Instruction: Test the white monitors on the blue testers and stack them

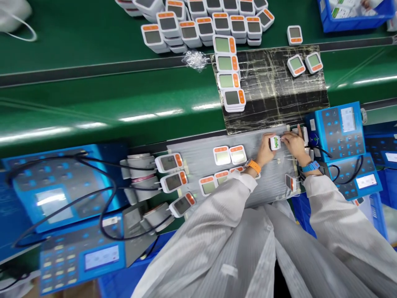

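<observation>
Over the grey mat (pixel 263 194), my left hand (pixel 265 151), with an orange wristband, grips a small white device (pixel 275 142) with a green and white patch facing up. At the device's right edge, the fingertips of my right hand (pixel 294 145), with a blue wristband, are pinched together; what they hold is too small to make out. Left of my hands are two white display units with orange strips (pixel 229 155). More such units (pixel 207 185) lie nearer to me, partly under my left sleeve. A small cabled unit (pixel 290 182) rests at the mat's right edge.
Blue testers (pixel 341 128) stand on the right, and others (pixel 80 252) on the left with black cables to several units (pixel 173 181). Beyond are a black board (pixel 263 95) with a column of units, stacked units (pixel 189 33) and a blue bin (pixel 356 23).
</observation>
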Motion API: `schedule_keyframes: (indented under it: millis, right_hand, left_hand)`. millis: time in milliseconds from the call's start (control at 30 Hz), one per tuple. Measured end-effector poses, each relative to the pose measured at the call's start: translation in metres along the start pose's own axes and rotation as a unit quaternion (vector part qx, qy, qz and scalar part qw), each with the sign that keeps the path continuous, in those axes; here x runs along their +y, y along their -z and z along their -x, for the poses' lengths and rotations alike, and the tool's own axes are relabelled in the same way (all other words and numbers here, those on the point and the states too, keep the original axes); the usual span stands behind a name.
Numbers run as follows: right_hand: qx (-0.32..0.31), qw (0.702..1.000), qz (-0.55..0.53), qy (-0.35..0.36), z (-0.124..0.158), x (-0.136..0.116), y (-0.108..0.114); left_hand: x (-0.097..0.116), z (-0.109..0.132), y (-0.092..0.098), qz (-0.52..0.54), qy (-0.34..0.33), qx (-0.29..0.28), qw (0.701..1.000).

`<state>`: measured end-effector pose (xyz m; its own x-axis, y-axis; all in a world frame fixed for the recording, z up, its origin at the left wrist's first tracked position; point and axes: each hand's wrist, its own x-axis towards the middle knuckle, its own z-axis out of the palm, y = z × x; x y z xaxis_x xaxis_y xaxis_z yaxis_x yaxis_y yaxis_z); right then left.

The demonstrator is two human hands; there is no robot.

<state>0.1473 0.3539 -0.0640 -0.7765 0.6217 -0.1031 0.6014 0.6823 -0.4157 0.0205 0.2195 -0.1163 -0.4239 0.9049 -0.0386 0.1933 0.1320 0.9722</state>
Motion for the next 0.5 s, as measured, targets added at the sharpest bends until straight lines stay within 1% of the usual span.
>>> schedule_keyframes:
  millis: [167,300,500]
  right_hand:
    - [0.017,1.000,-0.010,0.011,0.000,0.003,0.000]
    - [0.018,1.000,0.002,0.025,0.000,0.001,0.003]
    - [-0.016,0.996,0.057,0.070,-0.008,-0.006,0.011]
  left_hand:
    - [-0.018,-0.001,-0.007,0.082,-0.075,0.030,0.993]
    - [-0.020,-0.002,-0.011,0.081,-0.085,0.032,0.993]
    - [-0.015,-0.005,-0.012,0.072,-0.086,0.023,0.993]
